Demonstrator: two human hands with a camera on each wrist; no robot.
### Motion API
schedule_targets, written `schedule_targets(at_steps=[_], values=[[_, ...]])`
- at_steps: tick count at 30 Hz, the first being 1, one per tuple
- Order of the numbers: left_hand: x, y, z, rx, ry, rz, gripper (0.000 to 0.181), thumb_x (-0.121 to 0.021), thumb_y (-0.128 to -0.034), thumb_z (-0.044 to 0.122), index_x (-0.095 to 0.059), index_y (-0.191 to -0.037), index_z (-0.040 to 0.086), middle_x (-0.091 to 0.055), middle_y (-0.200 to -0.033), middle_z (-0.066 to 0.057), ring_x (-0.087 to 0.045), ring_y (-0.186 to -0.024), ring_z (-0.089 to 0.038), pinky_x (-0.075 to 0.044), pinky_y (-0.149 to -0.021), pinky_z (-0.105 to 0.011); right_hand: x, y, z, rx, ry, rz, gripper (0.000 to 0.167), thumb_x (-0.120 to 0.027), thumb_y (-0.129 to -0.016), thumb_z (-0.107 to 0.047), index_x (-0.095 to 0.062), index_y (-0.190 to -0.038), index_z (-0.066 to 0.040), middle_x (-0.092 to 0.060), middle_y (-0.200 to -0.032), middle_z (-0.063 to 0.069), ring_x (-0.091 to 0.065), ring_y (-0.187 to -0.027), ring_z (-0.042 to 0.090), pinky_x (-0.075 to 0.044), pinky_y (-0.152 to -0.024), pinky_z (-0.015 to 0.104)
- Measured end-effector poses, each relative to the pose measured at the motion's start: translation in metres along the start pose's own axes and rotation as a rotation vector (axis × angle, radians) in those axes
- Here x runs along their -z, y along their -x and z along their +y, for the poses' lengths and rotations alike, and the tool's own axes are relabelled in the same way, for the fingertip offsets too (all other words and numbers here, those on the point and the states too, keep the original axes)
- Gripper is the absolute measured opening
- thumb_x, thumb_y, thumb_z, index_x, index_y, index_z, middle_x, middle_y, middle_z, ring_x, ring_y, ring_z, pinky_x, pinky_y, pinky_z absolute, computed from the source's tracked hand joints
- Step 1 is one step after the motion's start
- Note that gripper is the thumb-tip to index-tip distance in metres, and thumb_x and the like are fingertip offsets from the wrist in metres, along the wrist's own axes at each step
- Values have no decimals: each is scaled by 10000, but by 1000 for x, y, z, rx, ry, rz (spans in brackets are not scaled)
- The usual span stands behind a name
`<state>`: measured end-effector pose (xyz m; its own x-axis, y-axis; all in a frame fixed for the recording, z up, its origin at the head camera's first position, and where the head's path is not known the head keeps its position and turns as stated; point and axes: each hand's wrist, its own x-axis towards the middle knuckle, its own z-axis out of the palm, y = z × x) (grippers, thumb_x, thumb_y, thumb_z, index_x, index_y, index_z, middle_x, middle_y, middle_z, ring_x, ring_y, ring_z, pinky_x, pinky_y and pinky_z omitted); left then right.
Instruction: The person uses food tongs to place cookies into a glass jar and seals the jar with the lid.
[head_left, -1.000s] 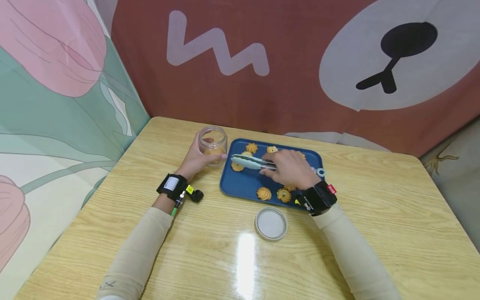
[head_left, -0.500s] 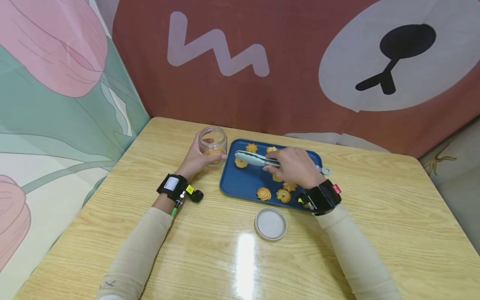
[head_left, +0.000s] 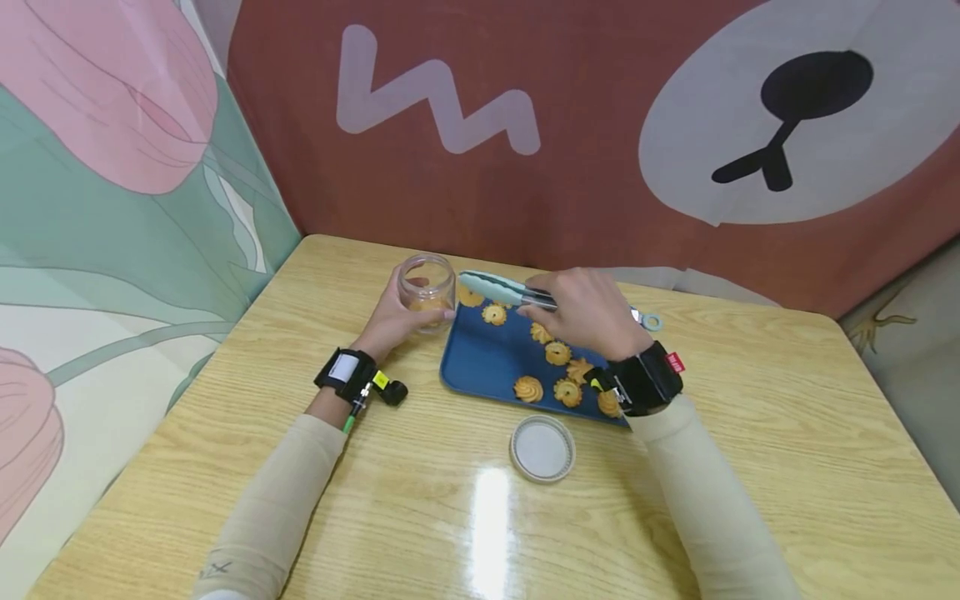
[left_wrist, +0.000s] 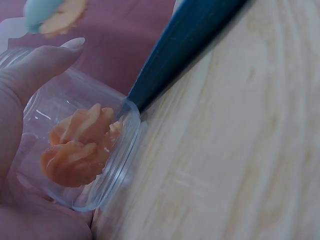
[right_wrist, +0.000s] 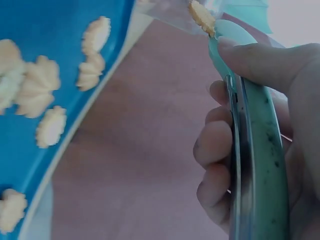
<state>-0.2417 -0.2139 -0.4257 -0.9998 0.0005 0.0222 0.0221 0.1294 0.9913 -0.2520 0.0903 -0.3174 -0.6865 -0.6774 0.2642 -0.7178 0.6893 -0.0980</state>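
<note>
My left hand (head_left: 388, 321) holds a clear jar (head_left: 426, 271) upright at the tray's left edge, fingers and thumb around its side. Several swirled cookies (left_wrist: 80, 150) lie at the bottom of the jar in the left wrist view. With curled fingers my right hand (head_left: 588, 315) grips mint-green tongs (head_left: 495, 288) above the tray. Between the tong tips a cookie (right_wrist: 201, 16) is pinched, held just right of the jar and outside it. More cookies (head_left: 557, 353) lie on the blue tray (head_left: 480, 367); part of the tray is hidden under my right hand.
A round lid (head_left: 542, 448) lies on the wooden table (head_left: 405, 500), in front of the tray. A printed brown wall covering (head_left: 570, 192) rises right behind the table, and a floral one (head_left: 135, 233) stands along the left side.
The tongs have lifted from the tray's left part and moved back and slightly left toward the jar, a cookie now in their tips. My left hand and the jar stay in place.
</note>
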Motion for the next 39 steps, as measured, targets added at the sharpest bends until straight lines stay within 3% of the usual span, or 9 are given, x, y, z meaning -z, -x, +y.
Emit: schedule_targets(at_steps=[6,10,14,19,27,32,39], values=[[1,1,-1,0,-16,5,989,-935,-797,199,-331,-1561,367,-406,-1582,-180,-429,-1449,-321,-344,-1239,-529,12,-17,-11,-4,16,54,387,-773,-957,-402,-774,-1237,-134,-774,-882,43,-564,-602,183,-347,-477,301],[2,0,-2,-6,-13,6,976,-935,-797,192,-343,-1550,377,-399,-1575,-174,-425,-1443,-307,-368,-1226,-522,16,-32,-20,7,15,67,378,-763,-967,-391,-766,-1245,-134,-779,-914,46,-591,-637,199,-393,-494,310],[2,-1,-2,-4,-16,9,1007,-937,-794,197,-321,-1574,362,-410,-1571,-178,-442,-1435,-309,-360,-1231,-517,13,-44,-27,15,33,61,352,-745,-984,-377,-758,-1242,-139,-781,-948,40,-633,-687,198,-474,-535,321],[1,-2,-3,11,-12,0,1069,-935,-798,207,-258,-1616,324,-423,-1578,-148,-444,-1450,-314,-338,-1256,-518,4,-53,-33,17,84,61,352,-758,-976,-370,-751,-1248,-145,-780,-946,35,-620,-652,199,-466,-521,326],[-1,-2,-1,19,-6,-10,1075,-922,-813,193,-231,-1626,324,-406,-1595,-140,-408,-1484,-316,-309,-1271,-528,-11,-59,-36,40,240,75,393,-776,-959,-378,-741,-1265,-134,-777,-945,52,-555,-544,202,-413,-470,300],[0,-2,0,31,-23,-5,1112,-923,-816,218,-191,-1647,316,-405,-1597,-125,-395,-1490,-307,-291,-1279,-526,-12,-59,-37,41,264,74,447,-792,-941,-404,-732,-1289,-131,-783,-994,62,-545,-527,200,-422,-462,303],[0,-1,-1,1,3,-11,1086,-921,-818,229,-218,-1640,317,-407,-1622,-117,-397,-1507,-277,-296,-1281,-512,-13,-58,-36,44,274,84,490,-788,-934,-454,-716,-1290,-126,-760,-972,60,-547,-527,201,-453,-474,317]])
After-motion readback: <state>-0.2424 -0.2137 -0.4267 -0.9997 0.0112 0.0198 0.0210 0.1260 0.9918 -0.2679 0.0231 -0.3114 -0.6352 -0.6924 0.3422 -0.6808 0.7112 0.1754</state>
